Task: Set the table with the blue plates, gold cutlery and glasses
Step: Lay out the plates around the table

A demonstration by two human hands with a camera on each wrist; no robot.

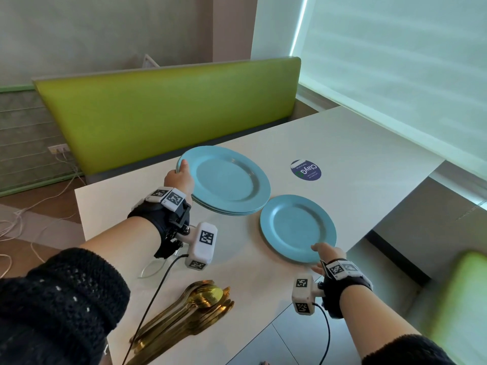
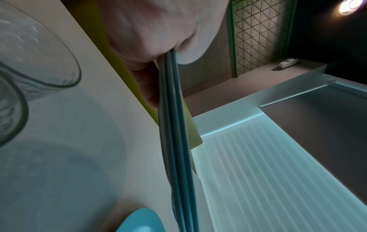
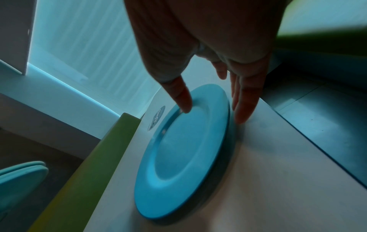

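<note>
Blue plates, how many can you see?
4: one round blue plate lies on the white table at the right hand; three are stacked in the left hand.

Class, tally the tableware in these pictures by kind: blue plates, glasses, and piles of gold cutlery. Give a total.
Blue plates: 4, with what looks like 3 in the stack held by the left hand and 1 single plate at the right hand
Glasses: 2
Gold cutlery pile: 1, pieces too overlapped to count
Total: 7
</note>
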